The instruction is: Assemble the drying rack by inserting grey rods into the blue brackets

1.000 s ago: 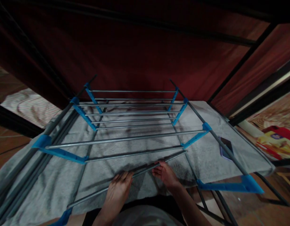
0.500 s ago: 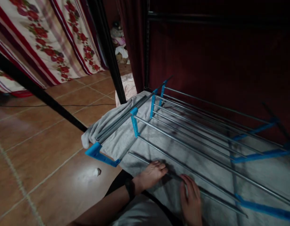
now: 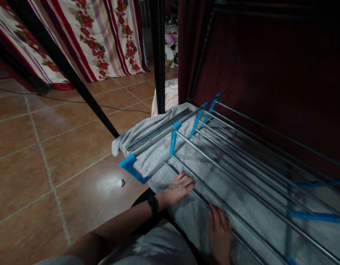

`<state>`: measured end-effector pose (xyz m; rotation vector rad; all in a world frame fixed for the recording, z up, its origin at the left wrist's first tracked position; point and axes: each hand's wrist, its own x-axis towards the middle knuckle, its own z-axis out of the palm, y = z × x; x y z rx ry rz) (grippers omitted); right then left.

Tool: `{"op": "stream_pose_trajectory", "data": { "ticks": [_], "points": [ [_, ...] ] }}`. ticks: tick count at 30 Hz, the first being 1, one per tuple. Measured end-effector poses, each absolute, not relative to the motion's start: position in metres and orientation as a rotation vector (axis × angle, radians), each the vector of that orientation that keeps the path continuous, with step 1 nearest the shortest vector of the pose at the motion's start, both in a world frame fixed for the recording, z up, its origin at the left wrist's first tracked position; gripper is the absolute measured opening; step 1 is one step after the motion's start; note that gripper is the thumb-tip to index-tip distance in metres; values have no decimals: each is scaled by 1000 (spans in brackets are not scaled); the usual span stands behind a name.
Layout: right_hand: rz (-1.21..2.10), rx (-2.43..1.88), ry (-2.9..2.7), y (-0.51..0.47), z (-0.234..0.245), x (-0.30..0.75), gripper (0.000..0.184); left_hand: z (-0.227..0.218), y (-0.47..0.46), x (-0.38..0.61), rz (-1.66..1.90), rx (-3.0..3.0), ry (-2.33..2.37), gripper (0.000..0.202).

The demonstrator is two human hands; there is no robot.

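Observation:
My left hand, with a dark band on its wrist, is closed around a thin metal rod. Farther down the same rod, my right hand grips it, fingers curled over the top. The rod's far end lies close to the lower end of a blue plastic bracket but seems apart from it. That bracket belongs to a partly assembled rack of parallel metal bars. A blue corner piece forms the rack's near left end.
Several loose grey rods lie on the grey blanket beneath the rack. A black post and a slanting black bar stand at the left. A small white lump sits on the tiled floor. Dark red fabric hangs behind.
The view has turned left, so the scene shifts rightward. Both hands keep hold of the rod, and its far end has come closer to the blue bracket.

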<state>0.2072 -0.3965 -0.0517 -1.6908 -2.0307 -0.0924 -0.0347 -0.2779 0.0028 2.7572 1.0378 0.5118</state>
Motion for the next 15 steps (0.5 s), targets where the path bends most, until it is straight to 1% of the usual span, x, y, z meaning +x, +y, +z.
{"op": "stream_pose_trajectory", "data": {
  "ticks": [3, 5, 8, 11, 13, 15],
  "points": [
    [-181, -1676, -2060, -397, -55, 214, 35, -4, -275, -46, 613, 2689, 1201, 47],
    [-242, -1651, -2080, -396, -55, 219, 34, -7, -278, -53, 694, 2627, 1336, 52],
    [-297, -1622, -2063, -395, -51, 224, 33, -11, -282, -63, 897, 2430, 1557, 46],
    [-281, -1626, -1960, -393, -44, 227, 36, -16, -276, -75, 1202, 2056, 1750, 40],
    [-259, -1615, -1936, -391, -39, 227, 37, -19, -266, -81, 1382, 1787, 1799, 42],
    [-263, -1601, -1957, -389, -36, 227, 36, -20, -252, -83, 1482, 1590, 1780, 45]
  ]
}}
